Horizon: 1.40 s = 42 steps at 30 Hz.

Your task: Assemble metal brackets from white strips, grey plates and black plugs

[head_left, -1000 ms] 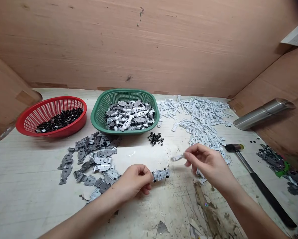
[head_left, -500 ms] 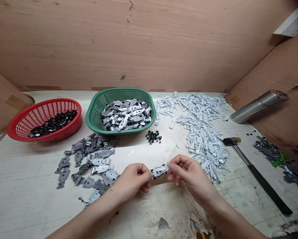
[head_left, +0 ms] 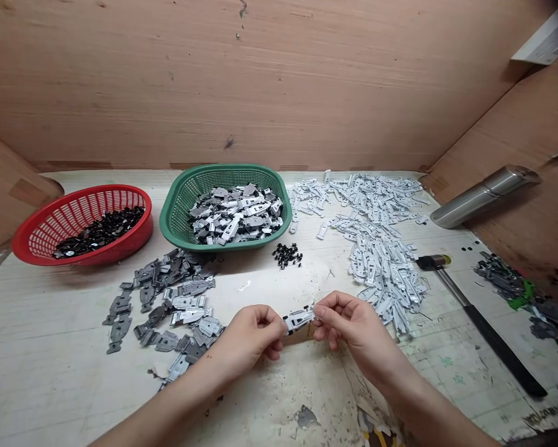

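Note:
A small white toy race car [head_left: 299, 319] with black wheels is held between my two hands, just above the table. My left hand [head_left: 255, 332] pinches its left end between thumb and fingers. At the other end, my right hand [head_left: 347, 320] grips it the same way; the fingertips hide both ends. Grey flat car parts [head_left: 181, 310] lie in a loose heap to the left of my left hand. Beyond my right hand spreads a pile of white car body parts [head_left: 381, 261]. Tiny black pieces [head_left: 287, 255] are clustered behind the car.
A green basket [head_left: 166, 217] full of part-built cars stands at the back, beside a red basket [head_left: 36, 256] of black parts. To the right lie a mallet [head_left: 488, 335], a metal cylinder [head_left: 484, 197] and mixed grey and green scraps [head_left: 524, 295]. Wooden walls [head_left: 279, 87] enclose the table.
Both hands keep their hold on the toy race car, almost still. The view has shifted very slightly.

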{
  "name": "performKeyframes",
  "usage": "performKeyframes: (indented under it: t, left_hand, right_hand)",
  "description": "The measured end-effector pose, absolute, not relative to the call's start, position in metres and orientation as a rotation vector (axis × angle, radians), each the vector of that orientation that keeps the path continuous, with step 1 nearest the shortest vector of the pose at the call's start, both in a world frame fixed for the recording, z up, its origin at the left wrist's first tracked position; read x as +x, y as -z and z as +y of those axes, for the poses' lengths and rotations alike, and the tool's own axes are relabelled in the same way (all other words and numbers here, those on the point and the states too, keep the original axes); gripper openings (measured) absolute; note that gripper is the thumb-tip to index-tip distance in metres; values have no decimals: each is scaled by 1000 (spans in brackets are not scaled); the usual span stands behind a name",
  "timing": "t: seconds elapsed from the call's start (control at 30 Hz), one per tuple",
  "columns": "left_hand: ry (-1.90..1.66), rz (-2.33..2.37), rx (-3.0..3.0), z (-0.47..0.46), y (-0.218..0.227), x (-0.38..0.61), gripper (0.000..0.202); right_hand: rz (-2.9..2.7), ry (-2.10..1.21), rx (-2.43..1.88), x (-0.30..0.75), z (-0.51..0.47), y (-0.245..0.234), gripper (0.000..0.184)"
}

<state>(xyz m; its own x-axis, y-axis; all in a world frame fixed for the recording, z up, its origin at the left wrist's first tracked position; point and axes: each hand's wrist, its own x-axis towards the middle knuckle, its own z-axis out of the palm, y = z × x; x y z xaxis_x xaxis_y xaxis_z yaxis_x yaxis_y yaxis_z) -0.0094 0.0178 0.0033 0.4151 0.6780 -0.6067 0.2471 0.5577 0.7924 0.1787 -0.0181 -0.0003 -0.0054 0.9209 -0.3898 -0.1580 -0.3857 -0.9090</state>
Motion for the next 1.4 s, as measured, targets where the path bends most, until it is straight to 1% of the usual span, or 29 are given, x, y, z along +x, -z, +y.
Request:
performKeyframes:
  t: [0.17,0.27,0.37,0.43,0.6,0.73,0.83,1.07,1.17,1.23,1.3,1.33,1.4]
  left_hand:
    - [-341,1093,983,19,-6,-9,20]
    - [-365,1043,977,20,-7,-10,19]
    - [-379,1013,977,19,-8,-11,22]
    - [-368,1019,981,18,-8,-11,22]
    - [-411,1070,1022,17,-8,-10,27]
    - [-404,947,1000,15,-6,-8,35]
    - [-443,921,1049,12,-8,-8,32]
    - [-545,1066,1273,7,-16,-8,25]
    - [-588,1052,1322,12,-21,-10,23]
    - [-651,1071,1445,18,-29,-17,25]
    - [-675,1221,1703,26,-39,-28,32]
    - [-637,1383,1883,31,-43,-34,32]
    - [-416,1877,2197,40,-47,-48,28]
  right_hand:
    - [-803,-1588,-1385,188,-13,2,31]
    - [-771,-1738,-1358,195,-9,3,32]
    - [-860,-1915,-1344,198,-7,3,33]
    - [-908,-1942,-1324,197,-8,4,35]
    - [-959,-1789,-1282,187,-12,7,35]
    - [-1074,-1723,-1279,177,-18,4,31]
    - [-1158,-1668,-1234,169,-23,2,29]
    - [-1162,-1602,-1215,155,-28,1,29]
    - [-1349,-1560,-1231,158,-15,-8,27]
    - [-1507,-1429,-1210,159,5,-22,25]
    - [-1566,-1237,-1171,156,35,-39,23]
    - [-1558,-1125,-1144,152,53,-47,23]
    - [-1522,-922,-1081,141,92,-59,21]
